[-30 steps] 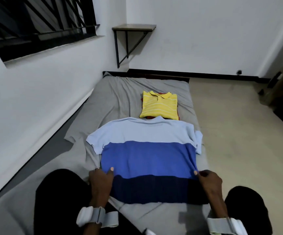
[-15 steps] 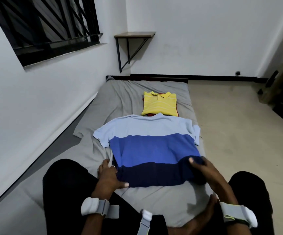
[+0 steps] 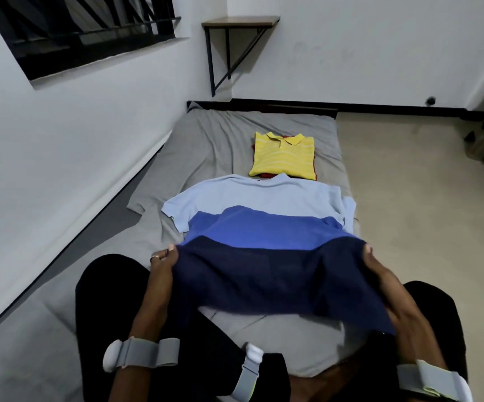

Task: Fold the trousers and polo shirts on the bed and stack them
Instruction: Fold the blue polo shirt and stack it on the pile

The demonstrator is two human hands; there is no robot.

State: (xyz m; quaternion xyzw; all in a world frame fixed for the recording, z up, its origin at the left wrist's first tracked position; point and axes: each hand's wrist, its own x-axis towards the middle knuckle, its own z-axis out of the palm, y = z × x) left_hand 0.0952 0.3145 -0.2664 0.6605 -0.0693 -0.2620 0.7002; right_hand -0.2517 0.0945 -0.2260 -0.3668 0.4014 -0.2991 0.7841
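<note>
**Lifted the navy hem of a polo shirt off a grey bed**

Showed a blue polo shirt (image 3: 264, 227) in the centre of the frame, banded pale blue at the top, mid blue across the middle and navy at the bottom. Held its navy hem raised off the bed (image 3: 206, 146) and drawn toward the lower part of the frame, with the pale shoulders and both short sleeves lying on the grey sheet.

Gripped the hem's left corner with the left hand (image 3: 164, 261), left of centre, thumb on top of the cloth, the other fingers curled beneath it, a ring on one finger. Gripped the right corner with the right hand (image 3: 375, 265), right of centre, thumb on top and the remaining fingers hidden under the fabric.

Wore grey wrist straps (image 3: 145, 355) with white pods, near the bottom edge. Showed black-clad knees (image 3: 110, 285) at lower left and lower right, either side of the hem.

Showed, just above the shirt's top edge, a folded yellow polo shirt (image 3: 283, 158), collar toward the top of the frame, resting on a red garment (image 3: 265, 176) with only its edges visible.

Framed the bed against a white wall on the left, with a barred window (image 3: 90, 33) at upper left, a small wall shelf (image 3: 240, 21) at top centre and beige floor (image 3: 409, 184) on the right.
</note>
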